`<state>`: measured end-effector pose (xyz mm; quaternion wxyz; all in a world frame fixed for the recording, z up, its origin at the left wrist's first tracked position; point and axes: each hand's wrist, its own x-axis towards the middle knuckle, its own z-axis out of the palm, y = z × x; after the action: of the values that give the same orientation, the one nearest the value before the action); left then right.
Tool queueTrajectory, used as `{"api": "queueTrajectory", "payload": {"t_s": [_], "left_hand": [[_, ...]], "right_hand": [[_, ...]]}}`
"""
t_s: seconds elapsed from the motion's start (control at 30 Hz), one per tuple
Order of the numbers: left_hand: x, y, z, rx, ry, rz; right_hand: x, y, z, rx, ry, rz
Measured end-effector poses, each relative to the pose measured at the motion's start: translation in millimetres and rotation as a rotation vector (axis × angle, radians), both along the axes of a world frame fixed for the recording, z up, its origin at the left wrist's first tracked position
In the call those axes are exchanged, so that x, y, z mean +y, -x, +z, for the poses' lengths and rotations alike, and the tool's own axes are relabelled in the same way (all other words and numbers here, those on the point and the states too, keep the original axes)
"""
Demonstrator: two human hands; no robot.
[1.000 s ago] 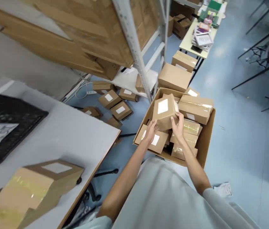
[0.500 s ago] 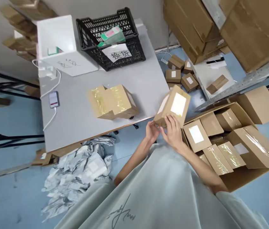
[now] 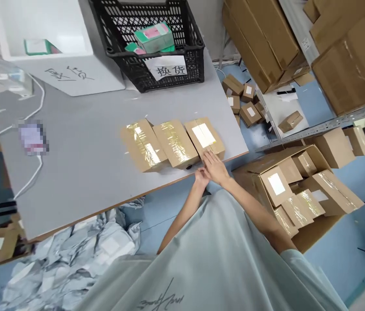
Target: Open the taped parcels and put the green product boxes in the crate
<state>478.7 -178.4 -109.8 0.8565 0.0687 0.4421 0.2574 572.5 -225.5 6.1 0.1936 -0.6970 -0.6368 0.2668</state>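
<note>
Three brown cardboard boxes stand in a row near the front edge of the grey table [image 3: 81, 172]. The right one [image 3: 198, 125] has a white label on top, while the middle box [image 3: 173, 140] and left box [image 3: 141, 144] show shiny tape. My right hand [image 3: 215, 166] rests with its fingers stretched out on the near end of the labelled box. Close beside it, at the table edge, my left hand [image 3: 201, 176] has its fingers curled by the box's near lower corner; what they hold, if anything, is hidden.
A black crate [image 3: 172, 80] and a white bin [image 3: 104, 80] with green-and-white packs stand at the back. A phone [image 3: 33, 137] on a cable lies left. Right of me is a large carton [image 3: 253, 177] of boxes; grey plastic bags [image 3: 104, 246] lie on the floor.
Both hands have brought the labelled box left and down onto the table, beside the two taped boxes. My view has shifted closer to the table.
</note>
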Motion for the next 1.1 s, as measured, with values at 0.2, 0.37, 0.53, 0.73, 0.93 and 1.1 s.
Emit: {"api": "queueTrajectory", "payload": {"t_s": [0.2,0.37,0.53,0.73,0.93,1.1], "left_hand": [[-18.2,23.0,3.3,0.033,0.157,-0.01],[-41.4,28.0,10.4,0.07,0.294,-0.175],[-92.6,10.7,34.7,0.154,0.163,-0.366],[-241.1,-19.0,76.9,0.231,0.058,-0.694],[-455.8,-46.8,89.3,0.351,0.035,-1.092],[-595.0,-81.8,102.7,0.251,-0.037,-1.375]], "right_hand": [[-125.6,33.4,-2.3,0.066,-0.032,-0.404],[-239.4,56.5,1.5,0.051,-0.045,-0.733],[-324.4,55.6,17.2,0.007,-0.09,-0.957],[-458.9,63.0,23.7,-0.034,-0.268,-1.195],[-622.7,94.0,13.2,0.005,-0.392,-1.541],[-725.5,84.6,16.6,-0.006,-0.465,-1.762]]}}
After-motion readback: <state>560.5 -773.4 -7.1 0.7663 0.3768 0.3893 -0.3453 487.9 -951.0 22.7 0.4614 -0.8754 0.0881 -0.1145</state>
